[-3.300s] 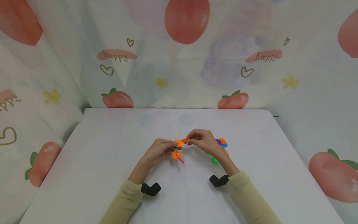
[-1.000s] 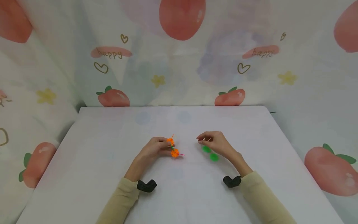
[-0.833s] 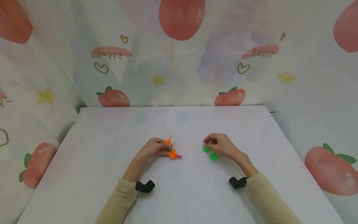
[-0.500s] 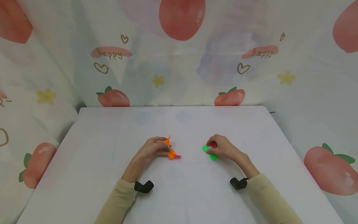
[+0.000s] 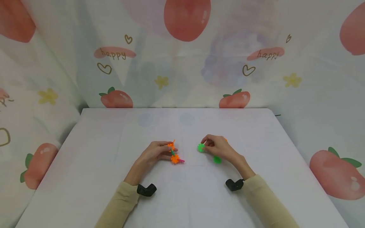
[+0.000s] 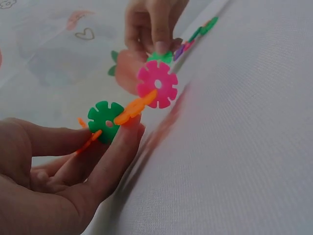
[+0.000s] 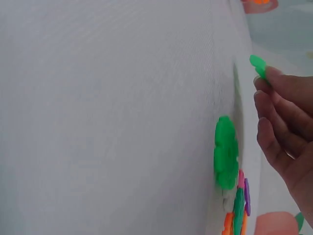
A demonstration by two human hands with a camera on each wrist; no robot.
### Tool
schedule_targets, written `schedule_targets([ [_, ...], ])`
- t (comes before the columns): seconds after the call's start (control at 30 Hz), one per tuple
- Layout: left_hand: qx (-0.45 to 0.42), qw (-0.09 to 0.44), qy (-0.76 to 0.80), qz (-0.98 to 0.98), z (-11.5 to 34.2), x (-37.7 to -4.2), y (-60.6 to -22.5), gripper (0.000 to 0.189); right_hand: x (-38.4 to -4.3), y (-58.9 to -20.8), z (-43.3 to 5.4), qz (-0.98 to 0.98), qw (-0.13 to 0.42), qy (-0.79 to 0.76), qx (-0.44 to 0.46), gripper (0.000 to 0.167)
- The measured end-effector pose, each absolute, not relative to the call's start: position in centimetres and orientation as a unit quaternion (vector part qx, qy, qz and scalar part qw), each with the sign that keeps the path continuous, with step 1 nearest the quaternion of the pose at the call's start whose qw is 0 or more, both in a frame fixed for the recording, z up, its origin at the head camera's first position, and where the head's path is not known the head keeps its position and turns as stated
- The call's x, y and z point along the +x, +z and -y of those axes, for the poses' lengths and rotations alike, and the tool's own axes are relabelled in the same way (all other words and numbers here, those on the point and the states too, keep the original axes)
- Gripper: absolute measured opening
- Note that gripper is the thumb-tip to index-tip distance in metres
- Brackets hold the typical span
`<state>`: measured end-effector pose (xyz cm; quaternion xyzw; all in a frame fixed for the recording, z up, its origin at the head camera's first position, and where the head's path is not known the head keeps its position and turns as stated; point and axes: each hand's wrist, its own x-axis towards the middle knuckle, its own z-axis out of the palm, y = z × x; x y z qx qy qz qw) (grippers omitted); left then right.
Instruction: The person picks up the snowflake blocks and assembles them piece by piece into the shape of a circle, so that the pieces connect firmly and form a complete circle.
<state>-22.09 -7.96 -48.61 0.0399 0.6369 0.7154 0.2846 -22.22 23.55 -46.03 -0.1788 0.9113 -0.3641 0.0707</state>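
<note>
My left hand (image 5: 155, 152) pinches a chain of interlocking flower-shaped plastic discs. In the left wrist view the chain runs from an orange disc at the fingers through a dark green disc (image 6: 101, 116) and another orange disc (image 6: 134, 108) to a pink disc (image 6: 167, 89) at the free end. To the right, my right hand (image 5: 220, 148) pinches a bright green disc (image 5: 201, 147) by its edge between thumb and index finger, above the cloth. The two hands are apart, and the green disc does not touch the chain in the head view.
A second green disc (image 5: 217, 160) lies on the white cloth (image 5: 119, 126) below my right hand. Behind it, in the right wrist view, are several loose discs, among them a teal disc (image 7: 238, 210) and a purple disc (image 7: 247, 196). My right hand mostly hides these from the head view.
My right hand let go of the chain's end and went right to the loose discs. It picked up a green disc and has moved back left with it. My left hand shifted slightly left.
</note>
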Motion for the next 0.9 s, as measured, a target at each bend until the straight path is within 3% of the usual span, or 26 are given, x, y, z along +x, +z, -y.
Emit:
schedule_targets([
  [0.9,0.048,0.272,0.697,-0.662,7.4,-22.0,-48.6,0.043,-24.8,-46.4,-16.7,-0.857,0.068,-0.473,-0.195,0.020],
])
